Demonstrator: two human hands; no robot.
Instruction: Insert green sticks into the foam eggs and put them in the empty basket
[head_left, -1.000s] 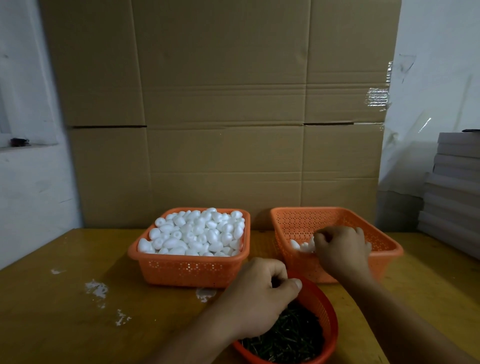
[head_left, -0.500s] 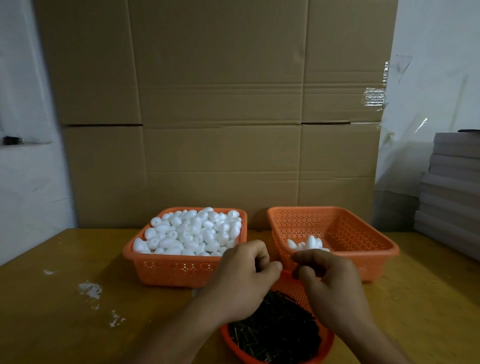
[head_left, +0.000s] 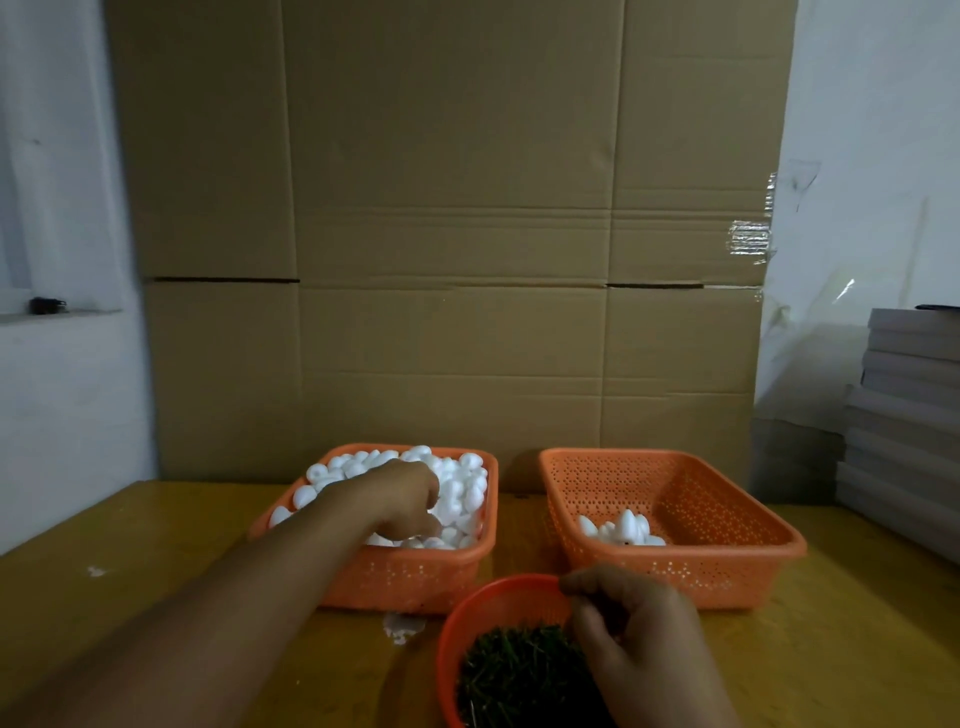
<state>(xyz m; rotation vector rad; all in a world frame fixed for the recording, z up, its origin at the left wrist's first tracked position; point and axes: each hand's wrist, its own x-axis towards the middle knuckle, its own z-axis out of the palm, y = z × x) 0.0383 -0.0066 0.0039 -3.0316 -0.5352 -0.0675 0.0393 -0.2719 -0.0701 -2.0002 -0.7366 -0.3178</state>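
The left hand (head_left: 402, 499) reaches into the left basket (head_left: 415, 577), heaped with white foam eggs (head_left: 457, 478); its fingers curl down among them, though whether they have closed on one I cannot tell. Nearer, the round bowl (head_left: 483, 603) holds the green sticks (head_left: 519, 675), and the right hand (head_left: 639, 644) rests over them with fingers curled in, seemingly pinching for a stick, none visible in the grip. To the right, the receiving basket (head_left: 727, 566) holds only a few finished eggs (head_left: 621, 530), so the task looks early. This seems the fetching step; next, egg and stick must meet above the table (head_left: 156, 561), stick pressed straight in. Basket rims sit close together; open room lies left and far right.
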